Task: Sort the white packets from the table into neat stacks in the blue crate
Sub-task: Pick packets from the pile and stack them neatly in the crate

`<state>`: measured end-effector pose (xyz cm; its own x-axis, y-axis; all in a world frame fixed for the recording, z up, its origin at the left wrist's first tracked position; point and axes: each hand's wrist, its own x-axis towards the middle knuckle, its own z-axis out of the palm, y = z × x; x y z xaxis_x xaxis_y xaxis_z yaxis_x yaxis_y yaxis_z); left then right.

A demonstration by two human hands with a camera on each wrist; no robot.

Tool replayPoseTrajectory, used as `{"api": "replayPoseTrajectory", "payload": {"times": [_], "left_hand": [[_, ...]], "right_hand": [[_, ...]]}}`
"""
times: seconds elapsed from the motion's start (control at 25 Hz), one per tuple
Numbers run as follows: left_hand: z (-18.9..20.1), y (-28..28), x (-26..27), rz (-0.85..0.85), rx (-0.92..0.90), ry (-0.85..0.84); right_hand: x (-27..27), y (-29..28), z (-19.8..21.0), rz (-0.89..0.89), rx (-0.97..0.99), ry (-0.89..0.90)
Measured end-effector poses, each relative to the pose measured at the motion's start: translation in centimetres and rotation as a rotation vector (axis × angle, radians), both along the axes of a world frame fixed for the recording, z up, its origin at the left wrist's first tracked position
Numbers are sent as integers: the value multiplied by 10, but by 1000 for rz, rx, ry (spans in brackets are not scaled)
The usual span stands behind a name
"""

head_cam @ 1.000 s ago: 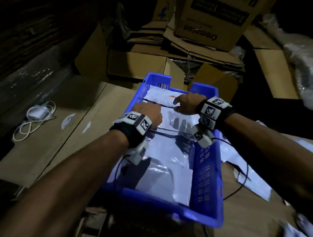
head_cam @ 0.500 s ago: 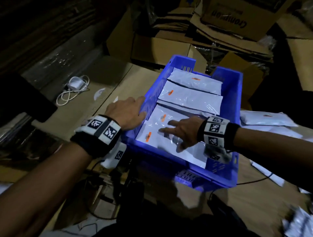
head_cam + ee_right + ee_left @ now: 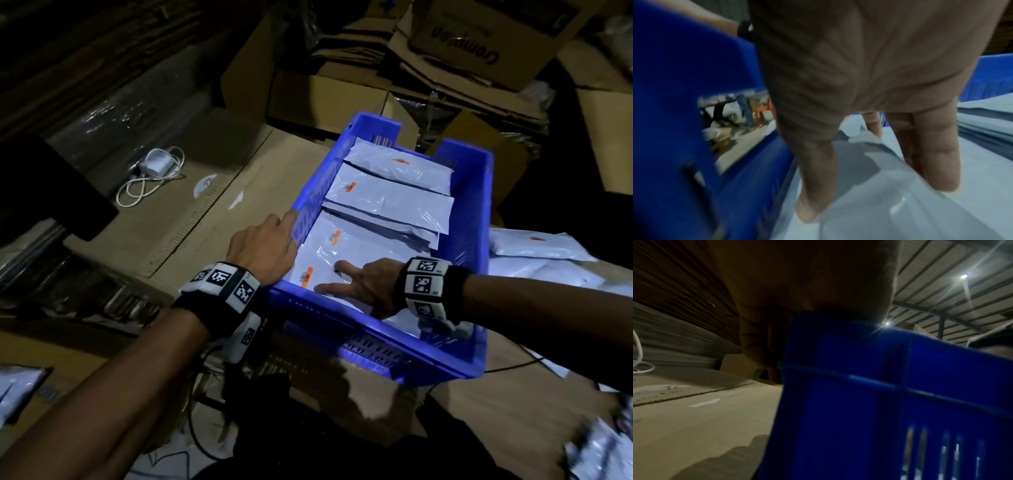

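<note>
A blue crate (image 3: 469,219) is sitting on the cardboard-covered table (image 3: 212,219), holding white packets (image 3: 390,205) in rows. More packets (image 3: 534,246) are lying beyond its right edge. The left hand (image 3: 263,246) is resting on the crate's left rim, fingers relaxed. The right hand (image 3: 363,284) is pressing spread fingers (image 3: 937,162) on the nearest packet (image 3: 318,260).

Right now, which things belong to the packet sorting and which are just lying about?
Job:
- blue crate
- packets in the crate
- loose packets right of it
- left hand on the crate's rim
- right hand pressing the near stack

Lying about:
- white charger and cable
- cardboard boxes
</note>
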<state>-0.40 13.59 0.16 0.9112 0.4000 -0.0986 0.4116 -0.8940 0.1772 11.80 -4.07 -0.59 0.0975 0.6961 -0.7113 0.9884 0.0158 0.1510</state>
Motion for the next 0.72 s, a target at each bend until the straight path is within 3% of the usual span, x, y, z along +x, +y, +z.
{"api": "replayPoseTrajectory", "payload": {"times": [0.16, 0.32, 0.52, 0.72], "left_hand": [[-6, 0, -2, 19, -8, -52], [-7, -1, -2, 40, -22, -68], [-7, 0, -2, 19, -24, -49], [19, 2, 6, -54, 136, 91]], "right_hand": [[38, 21, 9, -291, 173, 86], [63, 49, -14, -448, 141, 129], [60, 63, -37, -509, 107, 191], [73, 61, -5, -512, 201, 222]]}}
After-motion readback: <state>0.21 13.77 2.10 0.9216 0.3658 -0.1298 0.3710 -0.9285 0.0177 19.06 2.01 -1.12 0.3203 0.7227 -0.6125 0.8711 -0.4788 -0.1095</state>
